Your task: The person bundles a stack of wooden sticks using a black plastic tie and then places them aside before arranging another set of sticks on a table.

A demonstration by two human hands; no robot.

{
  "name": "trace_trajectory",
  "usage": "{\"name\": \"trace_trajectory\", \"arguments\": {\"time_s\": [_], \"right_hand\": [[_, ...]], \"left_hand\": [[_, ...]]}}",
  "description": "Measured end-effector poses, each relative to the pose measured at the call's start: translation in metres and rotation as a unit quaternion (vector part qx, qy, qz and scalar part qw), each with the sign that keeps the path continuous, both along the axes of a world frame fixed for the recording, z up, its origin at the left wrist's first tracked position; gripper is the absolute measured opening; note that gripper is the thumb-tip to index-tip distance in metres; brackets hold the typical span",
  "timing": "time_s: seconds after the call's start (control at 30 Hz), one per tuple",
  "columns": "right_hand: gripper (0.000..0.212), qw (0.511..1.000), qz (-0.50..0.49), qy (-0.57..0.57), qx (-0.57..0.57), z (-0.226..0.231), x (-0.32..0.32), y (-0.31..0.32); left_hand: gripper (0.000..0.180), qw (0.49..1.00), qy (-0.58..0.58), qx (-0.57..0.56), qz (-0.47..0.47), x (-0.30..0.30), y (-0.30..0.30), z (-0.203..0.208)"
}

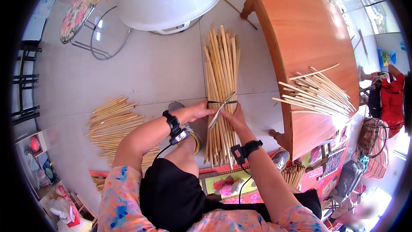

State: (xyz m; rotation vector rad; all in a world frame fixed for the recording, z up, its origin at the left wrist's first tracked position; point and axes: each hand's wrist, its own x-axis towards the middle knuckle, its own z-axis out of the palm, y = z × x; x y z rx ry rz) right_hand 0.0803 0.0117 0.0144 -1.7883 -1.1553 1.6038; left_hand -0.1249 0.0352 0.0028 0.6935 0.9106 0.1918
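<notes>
Our two edge-cropped sleeves (122,202), left hand (200,110), right hand (236,117), part-hidden fingers clamped on one stick bundle (221,68), one tie (222,105) between.

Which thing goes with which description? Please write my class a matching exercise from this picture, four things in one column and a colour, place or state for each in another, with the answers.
Column 1
1. Stick bundle
2. Table
3. Tub
4. Stool

Column 2
A. White, at the picture's top
B. Flower-patterned on top
C. The left hand and right hand are at it
D. Orange-brown, with loose sticks on it

Pairs: 1-C, 2-D, 3-A, 4-B
</notes>
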Motion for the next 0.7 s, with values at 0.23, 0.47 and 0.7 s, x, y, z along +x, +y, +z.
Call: {"name": "trace_trajectory", "arguments": {"time_s": [0.23,0.47,0.7], "right_hand": [[0.082,0.999,-0.031,0.027,-0.008,-0.005,0.008,-0.019],[0.071,0.978,-0.064,0.171,-0.098,-0.032,0.01,-0.013],[0.08,0.988,-0.016,0.153,-0.012,-0.002,0.009,-0.014]], "left_hand": [[0.086,0.997,-0.019,-0.056,0.041,0.005,-0.001,0.021],[0.081,0.994,0.019,-0.102,0.045,0.005,-0.005,-0.003],[0.065,0.992,-0.059,-0.113,0.011,0.001,-0.017,-0.014]]}}
